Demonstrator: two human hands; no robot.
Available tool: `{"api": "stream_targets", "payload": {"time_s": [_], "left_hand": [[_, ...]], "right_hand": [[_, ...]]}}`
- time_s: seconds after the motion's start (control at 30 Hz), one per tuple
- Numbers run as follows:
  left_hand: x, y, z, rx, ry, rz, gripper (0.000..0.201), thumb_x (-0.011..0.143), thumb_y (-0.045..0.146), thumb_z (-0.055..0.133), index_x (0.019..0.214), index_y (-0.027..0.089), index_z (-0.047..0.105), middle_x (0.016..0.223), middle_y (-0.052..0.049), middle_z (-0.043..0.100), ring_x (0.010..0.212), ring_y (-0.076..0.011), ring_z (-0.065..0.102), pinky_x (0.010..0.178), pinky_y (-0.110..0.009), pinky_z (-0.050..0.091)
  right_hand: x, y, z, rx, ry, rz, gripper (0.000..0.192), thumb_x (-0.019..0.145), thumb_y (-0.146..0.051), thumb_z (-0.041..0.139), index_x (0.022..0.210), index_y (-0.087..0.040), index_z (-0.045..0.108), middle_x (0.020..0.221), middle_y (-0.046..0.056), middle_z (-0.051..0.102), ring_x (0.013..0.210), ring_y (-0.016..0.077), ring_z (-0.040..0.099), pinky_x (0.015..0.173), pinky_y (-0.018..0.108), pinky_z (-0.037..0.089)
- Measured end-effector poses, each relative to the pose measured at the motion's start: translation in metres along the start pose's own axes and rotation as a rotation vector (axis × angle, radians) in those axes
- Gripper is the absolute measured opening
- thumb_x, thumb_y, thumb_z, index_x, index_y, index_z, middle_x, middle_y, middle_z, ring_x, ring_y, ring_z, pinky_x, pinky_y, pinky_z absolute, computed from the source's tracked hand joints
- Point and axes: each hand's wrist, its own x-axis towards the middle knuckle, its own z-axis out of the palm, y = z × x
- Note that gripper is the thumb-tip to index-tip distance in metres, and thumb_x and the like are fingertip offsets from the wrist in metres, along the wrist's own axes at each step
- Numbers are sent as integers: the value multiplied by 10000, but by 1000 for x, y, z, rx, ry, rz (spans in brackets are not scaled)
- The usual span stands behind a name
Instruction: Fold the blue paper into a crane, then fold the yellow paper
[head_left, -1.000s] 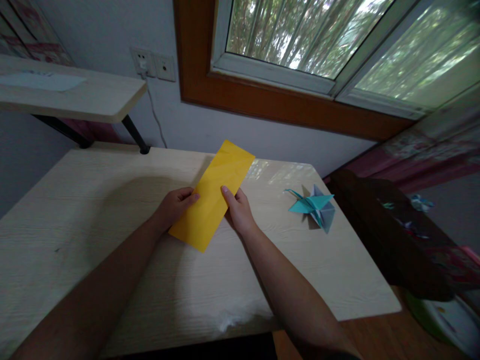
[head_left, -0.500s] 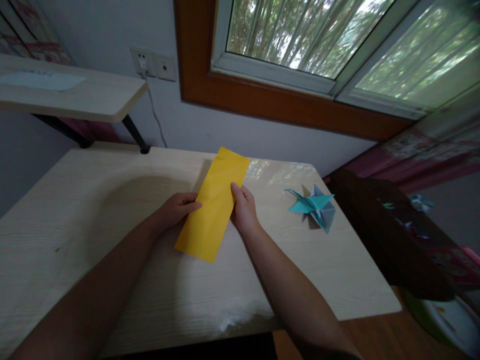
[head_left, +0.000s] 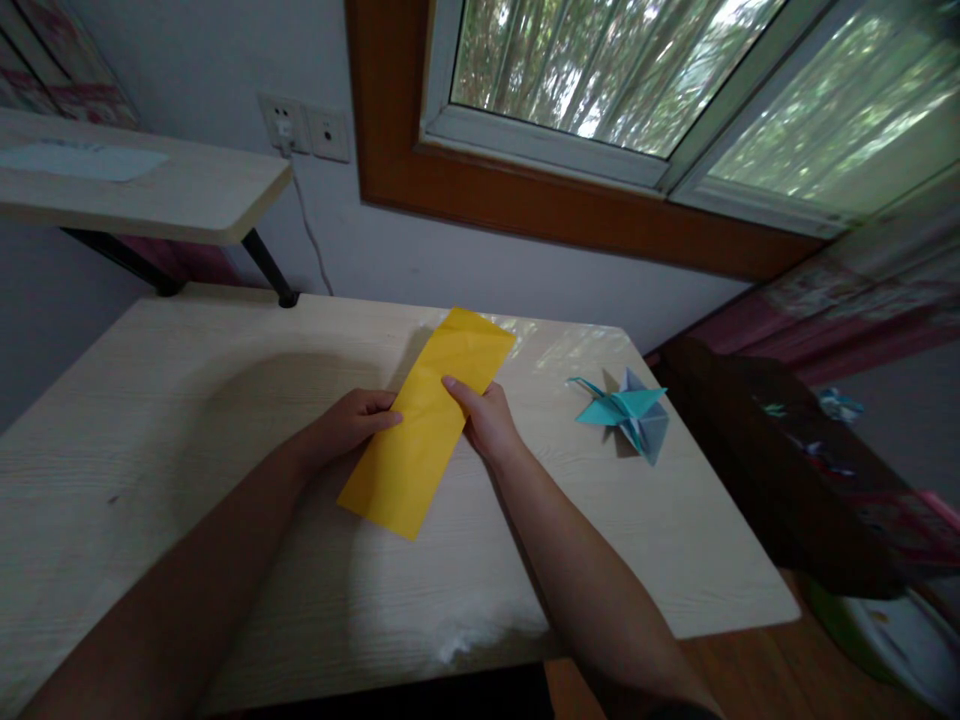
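A long yellow sheet of paper is held tilted above the desk, its far end leaning to the right. My left hand pinches its left edge, thumb on top and fingers underneath. On the opposite edge, my right hand grips the paper, its thumb lying further in across the surface. The fingers of both hands are partly hidden under the sheet. To the right on the desk rests a blue-green origami crane, apart from both hands.
The pale wooden desk stands against the wall below a window. A raised shelf on black legs carries a sheet of paper. A cable hangs from a wall socket. Dark furniture stands beyond the desk's right edge.
The yellow paper has turned a little clockwise, its far end moving right and its near end left. My right thumb has slid further in over the paper. The crane stays put.
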Motion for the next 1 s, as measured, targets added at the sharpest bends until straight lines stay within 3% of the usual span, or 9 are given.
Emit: {"api": "stream_targets", "payload": {"time_s": [0.2,0.4,0.6,0.8,1.0], "left_hand": [[1,-1,1,-4,-7,7,342,835,492,638,949,181,724,897,-41,726,779,-213,646,646,-278,490],[-1,2,3,61,71,5,341,842,511,624,759,181,618,717,7,612,651,-160,555,553,-242,403],[1,2,2,34,146,47,330,835,512,662,785,189,613,680,39,570,621,-132,512,567,-235,370],[4,3,2,-7,315,105,298,860,477,678,984,212,733,881,-12,706,798,-178,621,682,-263,458],[10,-3,2,-389,556,205,346,943,505,587,1049,197,704,857,-45,725,728,-163,664,658,-267,512]], "right_hand": [[3,-1,5,89,131,-106,295,752,-330,849,991,-187,752,1075,65,797,939,251,769,869,405,637],[6,-7,3,130,256,-239,263,803,-347,798,990,-179,720,1024,66,792,936,228,758,856,385,641],[9,-10,1,148,354,-331,253,861,-367,721,1029,-179,696,1051,54,774,907,192,748,848,354,628],[11,-12,2,151,472,-417,224,903,-358,636,1071,-209,641,1033,19,754,925,167,733,858,339,608],[11,-16,-2,129,615,-508,175,917,-312,558,1083,-254,560,1057,-22,714,941,146,713,899,349,591]]}}
